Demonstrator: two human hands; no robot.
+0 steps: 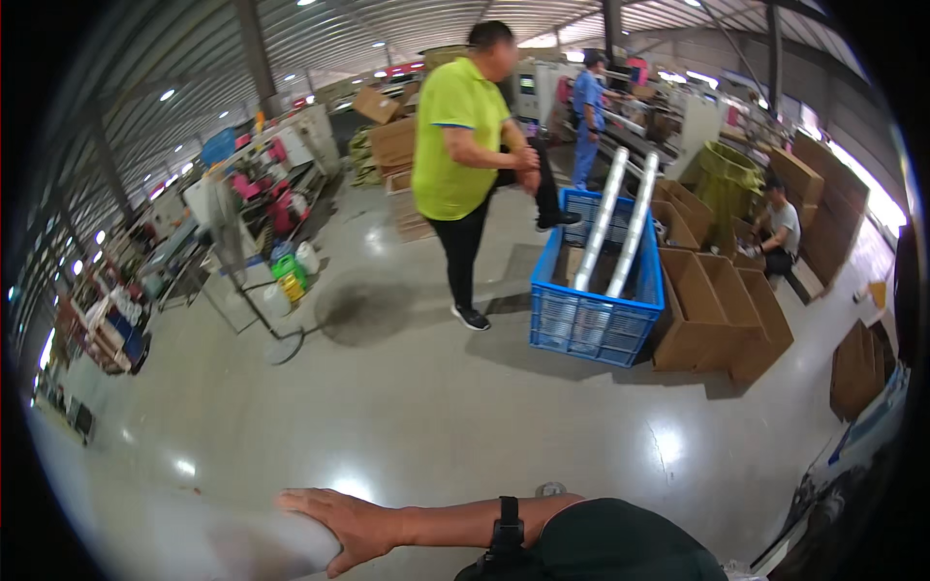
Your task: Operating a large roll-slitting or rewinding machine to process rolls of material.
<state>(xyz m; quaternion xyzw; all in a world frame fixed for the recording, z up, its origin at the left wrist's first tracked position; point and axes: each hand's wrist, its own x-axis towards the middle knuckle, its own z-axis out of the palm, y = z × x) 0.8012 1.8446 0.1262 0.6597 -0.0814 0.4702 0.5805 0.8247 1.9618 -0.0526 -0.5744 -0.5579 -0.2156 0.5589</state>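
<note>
My right hand [354, 528] reaches across to the lower left, thumb and fingers spread around the end of a smooth white rounded object [262, 544]. This object is blurred and runs off into the dark rim, so its kind cannot be told. A dark strap [507, 524] circles my forearm, and a dark green sleeve [620, 544] covers the upper arm. My left hand is out of the picture.
Ahead, a person [460, 145] in a yellow-green shirt lifts one foot to a blue plastic crate [596, 324] holding two long silvery tubes [620, 223]. Open cardboard boxes [712, 310] stand beside it. A stand fan [283, 347] is left. Others work farther back.
</note>
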